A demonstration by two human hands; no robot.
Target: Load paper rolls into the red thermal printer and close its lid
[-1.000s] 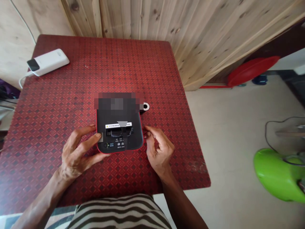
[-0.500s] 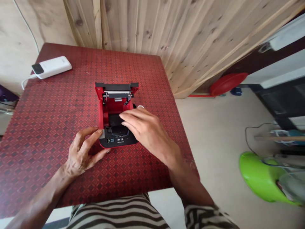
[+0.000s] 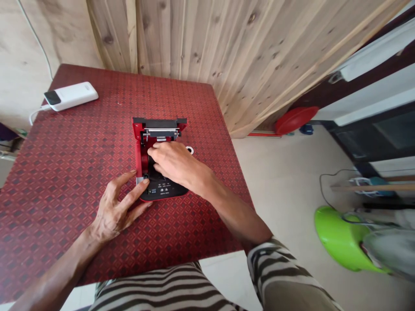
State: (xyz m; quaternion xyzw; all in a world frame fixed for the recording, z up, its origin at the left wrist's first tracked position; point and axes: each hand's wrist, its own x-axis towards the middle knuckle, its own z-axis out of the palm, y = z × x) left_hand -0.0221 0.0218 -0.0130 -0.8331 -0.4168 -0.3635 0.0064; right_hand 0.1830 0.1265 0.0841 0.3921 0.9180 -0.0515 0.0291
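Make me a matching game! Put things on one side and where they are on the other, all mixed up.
Things:
1. left hand
2. right hand
3. power bank
4. green object

Places:
A. on the floor
B. over the open printer
C. at the far left of the table
D. touching the printer's front corner

Pairs: 1-D, 2-B, 3-C, 4-A
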